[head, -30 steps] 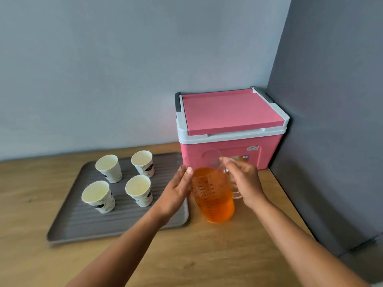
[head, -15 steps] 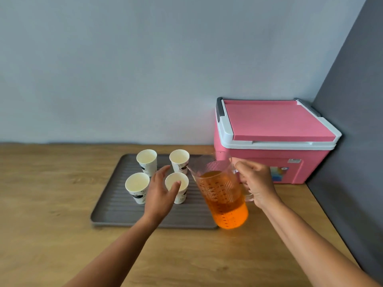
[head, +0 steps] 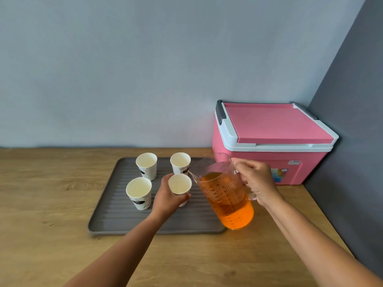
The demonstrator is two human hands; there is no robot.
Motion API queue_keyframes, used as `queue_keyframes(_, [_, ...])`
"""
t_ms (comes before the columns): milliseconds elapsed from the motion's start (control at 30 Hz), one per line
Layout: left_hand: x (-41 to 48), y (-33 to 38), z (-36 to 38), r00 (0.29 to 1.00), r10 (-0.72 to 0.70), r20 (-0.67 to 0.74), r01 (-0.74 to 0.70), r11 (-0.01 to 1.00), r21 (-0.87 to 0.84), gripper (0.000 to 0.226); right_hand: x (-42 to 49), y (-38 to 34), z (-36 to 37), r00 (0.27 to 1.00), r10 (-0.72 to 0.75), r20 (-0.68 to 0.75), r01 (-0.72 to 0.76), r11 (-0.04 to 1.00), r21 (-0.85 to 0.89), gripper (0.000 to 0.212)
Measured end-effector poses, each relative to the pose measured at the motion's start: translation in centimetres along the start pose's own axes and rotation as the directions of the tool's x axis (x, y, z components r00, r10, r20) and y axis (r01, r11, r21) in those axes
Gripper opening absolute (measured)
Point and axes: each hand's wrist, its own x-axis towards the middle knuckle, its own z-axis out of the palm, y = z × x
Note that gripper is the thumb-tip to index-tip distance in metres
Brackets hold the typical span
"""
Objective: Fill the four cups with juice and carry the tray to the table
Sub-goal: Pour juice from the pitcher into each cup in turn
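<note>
I grip the white paper cup (head: 179,184) with my left hand (head: 169,198); my right hand (head: 257,183) clamps the clear plastic jug of orange juice (head: 224,195), spout just right of the cup rim, frame centre.

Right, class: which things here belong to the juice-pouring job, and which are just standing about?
Job: clear plastic jug of orange juice, held by the right hand; four white paper cups, one gripped by the left hand; grey ribbed tray.
Standing about: pink cooler box with white-edged lid; wooden counter.
</note>
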Motion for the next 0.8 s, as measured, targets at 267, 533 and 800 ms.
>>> queue_keyframes(267, [1.1, 1.7, -1.7, 0.991, 0.134, 0.019, -0.133, 0.99, -0.038, 0.085, 0.9, -1.3, 0.1, 0.998, -0.037, 0.044, 0.041, 0.995, -0.09, 0.015])
queue_keyframes(533, [1.1, 1.3, -2.1, 0.985, 0.173, 0.027, -0.174, 0.985, 0.018, 0.088, 1.4, -1.8, 0.6, 0.993, -0.047, 0.105, 0.066, 0.982, -0.178, 0.015])
queue_keyframes(800, [0.6, 0.8, -2.2, 0.981, 0.193, 0.035, -0.195, 0.979, 0.06, 0.086, 2.0, -1.9, 1.1, 0.987, -0.036, 0.155, 0.078, 0.958, -0.275, 0.023])
